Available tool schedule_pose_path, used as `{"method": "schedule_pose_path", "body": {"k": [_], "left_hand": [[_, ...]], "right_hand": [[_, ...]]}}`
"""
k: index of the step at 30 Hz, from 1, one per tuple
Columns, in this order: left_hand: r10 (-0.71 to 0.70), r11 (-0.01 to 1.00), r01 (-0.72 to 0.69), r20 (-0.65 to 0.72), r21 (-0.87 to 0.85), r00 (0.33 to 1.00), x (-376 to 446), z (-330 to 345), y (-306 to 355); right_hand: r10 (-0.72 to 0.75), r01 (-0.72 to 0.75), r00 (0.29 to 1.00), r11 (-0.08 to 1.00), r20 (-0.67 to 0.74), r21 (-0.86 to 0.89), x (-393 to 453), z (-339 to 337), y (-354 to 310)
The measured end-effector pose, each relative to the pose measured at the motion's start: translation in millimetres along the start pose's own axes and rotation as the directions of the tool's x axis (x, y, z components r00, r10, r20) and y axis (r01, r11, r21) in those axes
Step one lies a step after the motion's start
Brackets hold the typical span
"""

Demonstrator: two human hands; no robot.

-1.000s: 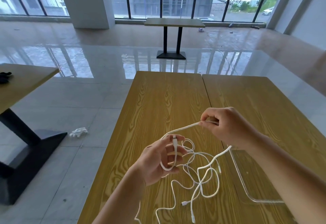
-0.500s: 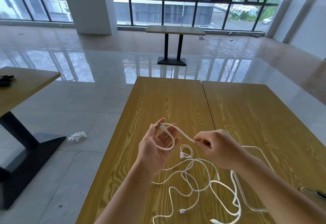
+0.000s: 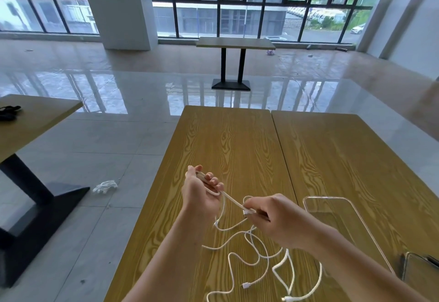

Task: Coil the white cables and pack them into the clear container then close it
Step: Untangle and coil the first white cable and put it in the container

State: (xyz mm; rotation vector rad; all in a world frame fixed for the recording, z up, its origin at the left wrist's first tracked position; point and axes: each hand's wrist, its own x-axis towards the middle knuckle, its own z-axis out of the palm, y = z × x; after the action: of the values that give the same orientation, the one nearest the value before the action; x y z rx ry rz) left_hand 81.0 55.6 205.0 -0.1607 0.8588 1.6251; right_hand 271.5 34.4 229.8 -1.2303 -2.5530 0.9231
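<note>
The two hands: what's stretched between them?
In the head view, a short taut run of white cable spans from the left hand, where it loops round the fingers, to the right hand, which pinches it. Below is bare wooden table.

Wooden table: white cables, clear container.

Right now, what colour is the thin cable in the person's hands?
White. The thin cable shows best in the head view, against the yellow-brown wooden table.

Left hand fingers curled shut over cable loop; right hand dropped closer, strand between shorter.
</note>
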Motion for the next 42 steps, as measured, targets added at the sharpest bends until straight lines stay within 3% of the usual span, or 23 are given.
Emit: {"method": "schedule_pose_path", "body": {"k": [7,12,18,24,33,38,42], "left_hand": [[0.172,0.981,-0.157,-0.128,0.118,0.977,27,-11,32],[0.197,0.870,-0.174,-0.001,0.462,0.980,23,0,18],[-0.100,0.722,-0.076,0.213,0.688,0.972,-3,19,0],[-0.398,0.728,0.039,0.376,0.684,0.837,-17,18,-2],[-0.484,0.643,-0.012,0.419,0.766,0.768,-35,22,3],[-0.488,0.545,-0.173,0.479,0.820,0.730,-44,19,4],[-0.563,0.472,-0.168,0.442,0.866,0.698,-48,15,7]], "right_hand": [[-0.027,0.028,0.999,0.999,0.036,-0.032,-15,-26,-10],[-0.156,0.155,0.988,0.986,-0.011,-0.064,-10,-46,-32],[-0.223,0.191,0.949,0.969,-0.222,-0.156,5,-62,-44],[-0.183,0.117,0.916,0.973,-0.358,-0.199,19,-75,-38],[-0.135,0.034,0.929,0.959,-0.345,-0.283,23,-71,-30],[-0.182,0.101,0.928,0.963,-0.325,-0.249,23,-73,-31],[-0.208,0.162,0.946,0.968,-0.249,-0.190,19,-78,-29]]}}
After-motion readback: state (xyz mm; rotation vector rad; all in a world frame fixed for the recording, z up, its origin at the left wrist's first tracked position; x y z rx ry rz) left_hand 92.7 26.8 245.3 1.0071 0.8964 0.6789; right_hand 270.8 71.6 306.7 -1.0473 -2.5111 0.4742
